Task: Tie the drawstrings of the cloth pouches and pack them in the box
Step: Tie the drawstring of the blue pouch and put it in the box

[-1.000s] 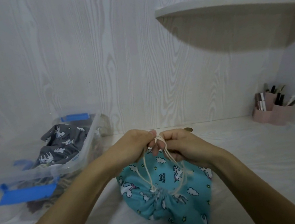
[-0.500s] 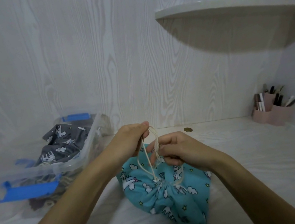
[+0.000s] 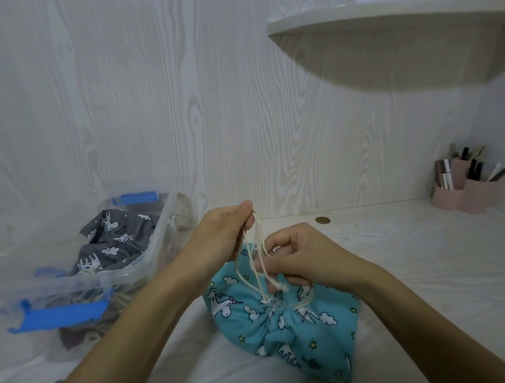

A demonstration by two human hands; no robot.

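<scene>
A turquoise cloth pouch [image 3: 287, 326] printed with unicorns lies on the white desk in front of me, its mouth gathered shut. Cream drawstrings [image 3: 257, 257] rise from the gathered mouth. My left hand [image 3: 218, 237] pinches the upper ends of the strings, raised above the pouch. My right hand [image 3: 302, 258] grips the strings lower down, just above the pouch's mouth. At the left stands a clear plastic box [image 3: 143, 266] with blue latches, holding a grey patterned pouch [image 3: 112, 241].
A pink organiser [image 3: 465, 192] with pens and tubes sits at the far right by the wall. A coin [image 3: 322, 220] lies behind my hands. A rounded shelf [image 3: 385, 35] juts out overhead at the upper right. The box's blue-latched front [image 3: 61, 315] faces me.
My left hand has risen, pulling the drawstrings upward and taut. My right hand has slid lower toward the pouch's mouth. The pouch's mouth has bunched tighter.
</scene>
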